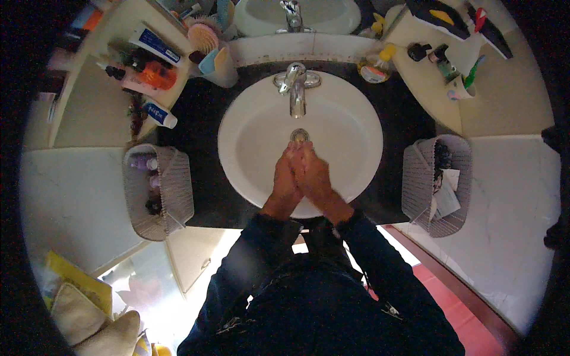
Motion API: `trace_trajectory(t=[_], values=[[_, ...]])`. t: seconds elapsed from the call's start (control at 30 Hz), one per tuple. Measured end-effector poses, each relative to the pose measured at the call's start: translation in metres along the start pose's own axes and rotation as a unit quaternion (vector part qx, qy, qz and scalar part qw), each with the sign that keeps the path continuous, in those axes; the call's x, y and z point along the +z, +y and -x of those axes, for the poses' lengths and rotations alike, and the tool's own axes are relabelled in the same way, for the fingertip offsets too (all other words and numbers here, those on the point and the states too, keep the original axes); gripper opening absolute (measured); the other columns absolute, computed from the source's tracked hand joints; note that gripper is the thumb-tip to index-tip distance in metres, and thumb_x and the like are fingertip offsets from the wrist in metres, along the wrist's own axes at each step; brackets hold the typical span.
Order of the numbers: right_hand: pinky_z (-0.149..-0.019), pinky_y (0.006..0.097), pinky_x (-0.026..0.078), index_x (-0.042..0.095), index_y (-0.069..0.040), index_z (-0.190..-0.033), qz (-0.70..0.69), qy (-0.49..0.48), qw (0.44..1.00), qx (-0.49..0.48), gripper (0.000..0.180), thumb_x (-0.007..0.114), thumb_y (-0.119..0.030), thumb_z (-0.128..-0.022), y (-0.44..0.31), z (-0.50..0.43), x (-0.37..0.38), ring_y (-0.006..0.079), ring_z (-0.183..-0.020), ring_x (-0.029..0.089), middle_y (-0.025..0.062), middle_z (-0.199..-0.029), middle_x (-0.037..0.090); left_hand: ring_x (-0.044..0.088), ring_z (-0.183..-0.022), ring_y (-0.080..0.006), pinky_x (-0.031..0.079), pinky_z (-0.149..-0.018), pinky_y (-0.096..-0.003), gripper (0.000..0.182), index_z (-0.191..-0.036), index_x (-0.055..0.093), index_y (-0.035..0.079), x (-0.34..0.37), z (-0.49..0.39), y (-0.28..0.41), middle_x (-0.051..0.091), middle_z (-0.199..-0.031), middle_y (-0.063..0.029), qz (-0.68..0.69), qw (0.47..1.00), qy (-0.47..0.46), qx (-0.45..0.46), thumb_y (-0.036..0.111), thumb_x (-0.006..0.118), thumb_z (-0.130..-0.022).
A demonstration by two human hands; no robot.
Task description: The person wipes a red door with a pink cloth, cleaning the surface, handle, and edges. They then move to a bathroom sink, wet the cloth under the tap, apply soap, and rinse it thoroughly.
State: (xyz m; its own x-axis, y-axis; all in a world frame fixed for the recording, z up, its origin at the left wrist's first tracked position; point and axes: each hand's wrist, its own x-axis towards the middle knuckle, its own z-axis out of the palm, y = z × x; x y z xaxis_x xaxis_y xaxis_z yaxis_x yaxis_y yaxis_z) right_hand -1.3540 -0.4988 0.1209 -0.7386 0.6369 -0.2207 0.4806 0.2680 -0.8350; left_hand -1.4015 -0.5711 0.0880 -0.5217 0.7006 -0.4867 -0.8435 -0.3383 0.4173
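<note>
Both my hands are pressed together over the front half of a white oval washbasin (258, 133). My left hand (285, 178) and my right hand (316, 171) overlap at the palms and fingers, so whether anything lies between them is hidden. Their fingertips point towards the round metal drain (299, 135). Beyond the drain stands a chrome faucet (297, 98) with its lever on top; no stream of water can be made out under its spout. Dark sleeves cover both forearms down to the wrists.
Plastic baskets flank the black countertop (205, 187), one left (176, 191) and one right (412, 187). A cup with hairbrushes (227, 71) and a yellow-topped pump bottle (374, 71) stand behind the basin. Side shelves hold tubes (158, 44), bottles and a cup with a green toothbrush (473, 73).
</note>
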Motion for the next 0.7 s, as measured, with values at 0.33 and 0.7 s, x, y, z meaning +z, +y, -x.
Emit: trace_trajectory(t=[0.33, 0.7], values=[[-0.082, 0.0457, 0.054, 0.053, 0.0, -0.12, 0.114, 0.032, 0.987, -0.109, 0.031, 0.058, -0.021, -0.098, 0.032, -0.01, 0.017, 0.0348, -0.103, 0.064, 0.0197, -0.111, 0.063, 0.059, -0.117, -0.0267, 0.046, -0.105, -0.0429, 0.043, -0.134, 0.053, 0.001, -0.008, -0.01, 0.009, 0.063, -0.127, -0.012, -0.014, 0.999, -0.033, -0.005, 0.033, 0.038, -0.109], [-0.067, 0.0318, 0.053, 0.064, -0.012, -0.104, -0.459, -0.097, 0.827, 0.31, 0.039, 0.059, -0.05, -0.097, 0.054, -0.01, -0.044, 0.0156, -0.083, 0.063, 0.0037, -0.094, 0.065, 0.06, -0.119, -0.0282, 0.046, -0.104, -0.0418, 0.041, -0.128, 0.054, -0.002, 0.002, -0.001, 0.02, 0.06, -0.13, -0.0159, 0.047, 0.997, -0.062, 0.011, 0.03, 0.044, -0.105]])
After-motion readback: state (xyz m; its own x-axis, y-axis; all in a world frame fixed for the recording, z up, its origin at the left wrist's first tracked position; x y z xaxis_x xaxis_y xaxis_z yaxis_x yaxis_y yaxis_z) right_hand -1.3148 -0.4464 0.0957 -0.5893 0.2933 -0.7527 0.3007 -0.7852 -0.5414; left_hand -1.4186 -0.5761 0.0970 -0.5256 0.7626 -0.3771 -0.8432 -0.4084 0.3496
